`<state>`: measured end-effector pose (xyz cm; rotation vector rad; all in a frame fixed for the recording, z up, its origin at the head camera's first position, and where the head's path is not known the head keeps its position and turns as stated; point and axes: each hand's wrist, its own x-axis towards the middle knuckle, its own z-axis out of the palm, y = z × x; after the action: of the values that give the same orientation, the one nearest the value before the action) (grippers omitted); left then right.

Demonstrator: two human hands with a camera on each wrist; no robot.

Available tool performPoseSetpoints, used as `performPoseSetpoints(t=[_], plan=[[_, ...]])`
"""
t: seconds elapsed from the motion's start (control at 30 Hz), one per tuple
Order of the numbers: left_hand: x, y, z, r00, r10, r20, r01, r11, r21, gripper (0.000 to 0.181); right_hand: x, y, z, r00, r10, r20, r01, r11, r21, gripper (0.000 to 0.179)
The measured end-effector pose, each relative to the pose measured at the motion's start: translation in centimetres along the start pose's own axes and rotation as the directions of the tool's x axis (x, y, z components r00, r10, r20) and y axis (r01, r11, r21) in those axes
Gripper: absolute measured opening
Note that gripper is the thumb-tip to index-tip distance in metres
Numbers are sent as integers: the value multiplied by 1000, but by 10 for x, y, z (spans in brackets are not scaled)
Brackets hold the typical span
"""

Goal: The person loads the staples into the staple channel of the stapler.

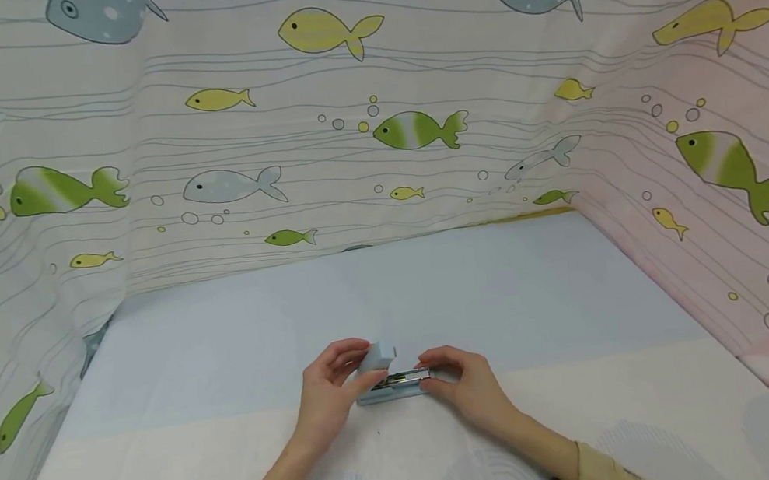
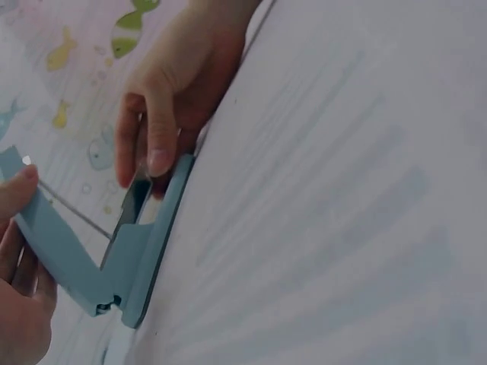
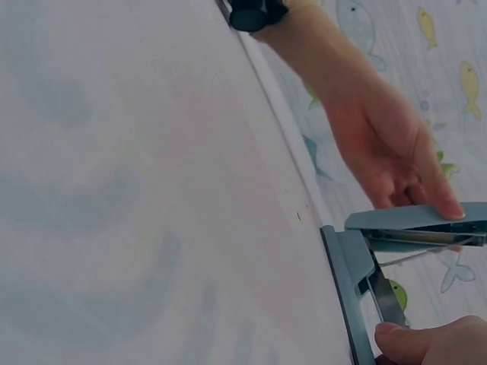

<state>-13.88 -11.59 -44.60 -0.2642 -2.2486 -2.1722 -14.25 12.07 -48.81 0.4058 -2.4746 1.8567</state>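
A light blue stapler (image 1: 390, 396) stands on the table with its top cover (image 2: 61, 247) swung well up from the base. My left hand (image 1: 329, 386) pinches that raised cover between thumb and fingers. At the other end, my right hand (image 1: 468, 384) holds the front of the metal staple channel (image 1: 406, 377), thumb and fingertips on it. The left wrist view shows the hinge (image 2: 110, 304) at the base's rear. In the right wrist view a thin rod (image 3: 426, 252) runs between cover and channel. Fingers partly hide both ends.
A pale cloth covers the table (image 1: 226, 343). Fish-printed curtains (image 1: 317, 137) hang along the back and both sides. A tiny dark speck (image 1: 379, 432) lies on the cloth in front of the stapler.
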Motion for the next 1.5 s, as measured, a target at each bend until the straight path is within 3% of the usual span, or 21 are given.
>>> performPoseSetpoints(t=[0.6,1.0,1.5], plan=[[3,-5,10,1000,10,27,-12,998,56,43,1,1,0,1000,-12,-3,12,1000,-9,36],[4,-7,16,997,-32,66,27,997,75,46,0,2,0,1000,-1,-3,1,1000,-12,33],[4,-14,18,995,-4,103,-11,989,146,41,1,1,1,999,27,-21,-27,999,-19,40]])
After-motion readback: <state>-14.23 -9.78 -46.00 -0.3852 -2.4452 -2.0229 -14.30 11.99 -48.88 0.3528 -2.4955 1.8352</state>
